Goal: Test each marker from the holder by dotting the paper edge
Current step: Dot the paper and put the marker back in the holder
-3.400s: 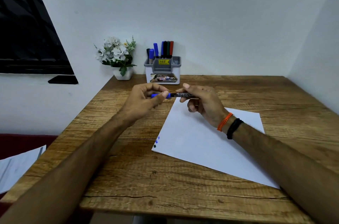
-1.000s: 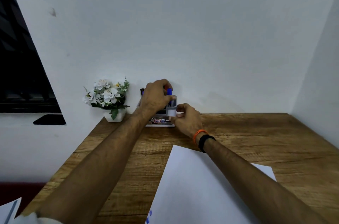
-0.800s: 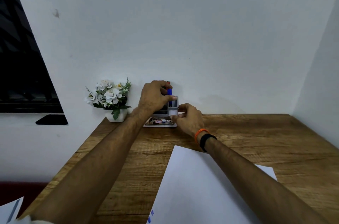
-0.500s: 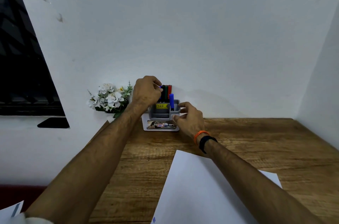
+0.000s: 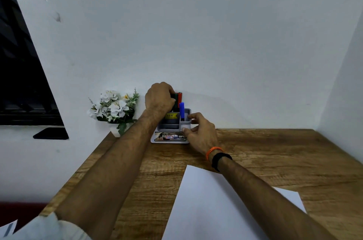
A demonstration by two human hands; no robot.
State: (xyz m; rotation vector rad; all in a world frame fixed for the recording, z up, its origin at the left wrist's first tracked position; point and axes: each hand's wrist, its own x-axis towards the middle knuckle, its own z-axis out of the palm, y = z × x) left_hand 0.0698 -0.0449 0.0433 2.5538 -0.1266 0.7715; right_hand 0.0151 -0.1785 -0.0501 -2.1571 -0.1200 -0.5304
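Note:
A grey marker holder (image 5: 170,124) stands against the wall at the table's far edge. A blue marker (image 5: 181,111) stands upright in its right front compartment. Green and red markers (image 5: 178,97) stick up from the back compartment. My left hand (image 5: 159,100) is closed around the tops of those back markers, and its fingers hide which one it grips. My right hand (image 5: 198,132) pinches the holder's right front corner between thumb and fingers. The white paper (image 5: 208,206) lies in front, on the wooden table (image 5: 275,157), partly under my right forearm.
A small white pot of white artificial flowers (image 5: 113,107) sits left of the holder. A dark window (image 5: 19,82) fills the left wall. More paper (image 5: 7,229) shows at the bottom left corner, off the table.
The blue marker left my left hand and now stands in the holder's right compartment. My left hand moved left onto the back markers. My right hand stayed on the holder.

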